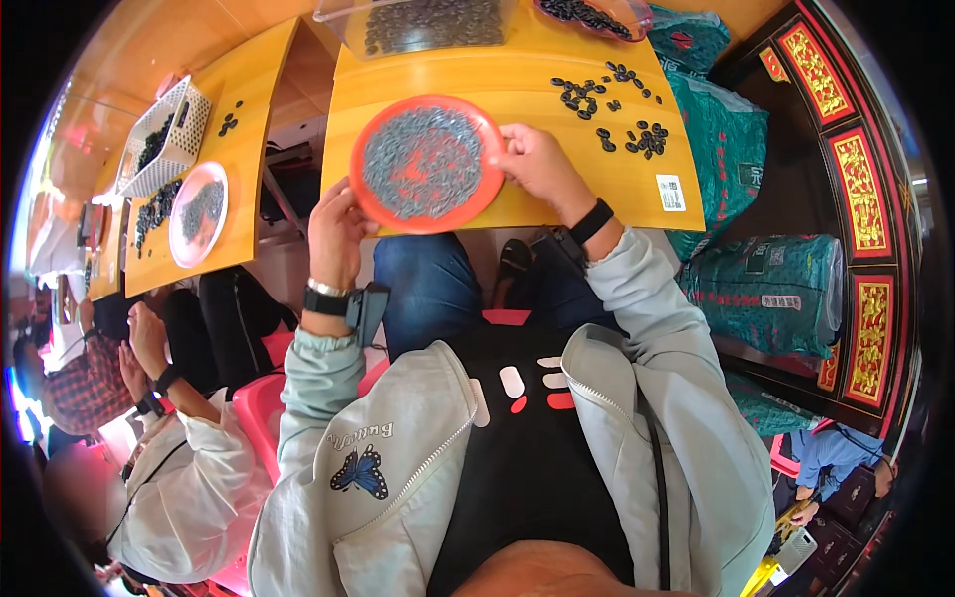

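Plate [450, 220], round and red, sits at the near edge of the yellow wooden table [557, 199], held between 2 bare hands; whether its underside touches the wood, I cannot tell. Many small grey pieces [406, 149] cover most of it, with red showing through near the middle. The right hand [537, 171] is mostly closed, its thumb pressed on the right rim and its fingers curled at the edge, gripping the plate. The left hand [338, 231] is half curled against the lower-left rim; how firmly it grips, I cannot tell.

To the right of the plate, glossy black pieces [649, 140] lie scattered in loose groups. Farther back stand 1 clear tub [435, 28] of dark pieces and 1 reddish bowl [637, 22]. Teal bags [731, 149] stand just beyond the table's right edge.
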Tool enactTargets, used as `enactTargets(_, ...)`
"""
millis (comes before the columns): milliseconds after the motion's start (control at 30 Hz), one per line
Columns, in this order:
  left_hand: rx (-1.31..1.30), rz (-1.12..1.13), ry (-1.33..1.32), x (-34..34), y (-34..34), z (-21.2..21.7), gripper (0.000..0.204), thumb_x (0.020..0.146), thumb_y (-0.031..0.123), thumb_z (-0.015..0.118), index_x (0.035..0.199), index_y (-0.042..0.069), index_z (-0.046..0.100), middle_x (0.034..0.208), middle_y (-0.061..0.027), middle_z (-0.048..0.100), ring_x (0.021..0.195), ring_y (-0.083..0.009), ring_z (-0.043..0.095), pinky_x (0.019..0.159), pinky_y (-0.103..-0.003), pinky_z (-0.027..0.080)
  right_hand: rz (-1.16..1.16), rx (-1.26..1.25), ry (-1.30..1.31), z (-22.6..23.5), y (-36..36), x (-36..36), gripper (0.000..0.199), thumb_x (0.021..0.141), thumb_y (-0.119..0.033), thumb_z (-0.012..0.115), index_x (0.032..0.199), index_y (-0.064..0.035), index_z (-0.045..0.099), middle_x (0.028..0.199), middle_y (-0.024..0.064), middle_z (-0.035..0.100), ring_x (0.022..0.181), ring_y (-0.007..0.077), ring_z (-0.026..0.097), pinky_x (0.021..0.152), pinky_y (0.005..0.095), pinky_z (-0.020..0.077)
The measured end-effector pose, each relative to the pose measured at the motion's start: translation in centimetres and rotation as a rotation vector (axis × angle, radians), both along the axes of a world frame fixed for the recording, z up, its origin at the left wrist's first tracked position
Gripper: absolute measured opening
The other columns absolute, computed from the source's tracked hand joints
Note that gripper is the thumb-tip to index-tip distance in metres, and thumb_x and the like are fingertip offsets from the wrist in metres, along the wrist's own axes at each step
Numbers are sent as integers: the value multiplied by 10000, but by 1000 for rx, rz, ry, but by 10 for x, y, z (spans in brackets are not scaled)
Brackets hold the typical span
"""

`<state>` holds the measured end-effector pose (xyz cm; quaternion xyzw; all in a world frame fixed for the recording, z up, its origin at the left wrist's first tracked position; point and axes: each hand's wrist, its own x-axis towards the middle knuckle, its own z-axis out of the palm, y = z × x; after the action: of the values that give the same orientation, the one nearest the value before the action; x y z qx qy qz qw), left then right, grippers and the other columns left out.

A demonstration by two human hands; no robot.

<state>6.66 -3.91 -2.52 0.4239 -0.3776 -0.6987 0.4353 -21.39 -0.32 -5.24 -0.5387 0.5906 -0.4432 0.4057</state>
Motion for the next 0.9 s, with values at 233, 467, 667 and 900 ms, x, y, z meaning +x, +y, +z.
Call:
enactTargets(233,18,-61,13,30,24,3,212,917,184,423,971,22,548,809,-52,619,592,-118,562,512,-212,439,86,-38,-11,-1,1,27,360,787,-88,640,1116,30,551,649,-33,514,541,41,456,477,202,364)
enactTargets(467,14,-53,23,36,19,-5,255,928,209,415,1009,6,547,821,-58,626,580,-129,561,514,-221,449,69,-13,-45,-2,-2,28,339,717,-116,670,1009,40,597,722,87,608,636,159,572,592,286,458)
enactTargets(667,38,-141,24,-3,6,-5,210,927,175,400,977,10,520,775,-87,611,583,-156,587,515,-236,478,21,-14,68,-9,-4,-12,349,777,-85,650,1090,44,563,733,-18,561,623,49,499,550,208,406)
enactTargets(900,67,-188,1,-46,-7,-18,238,925,147,407,1084,-10,488,759,-97,601,559,-159,592,510,-237,494,-88,-6,464,17,0,-50,305,736,-200,662,964,1,628,732,123,625,664,226,602,612,320,467)
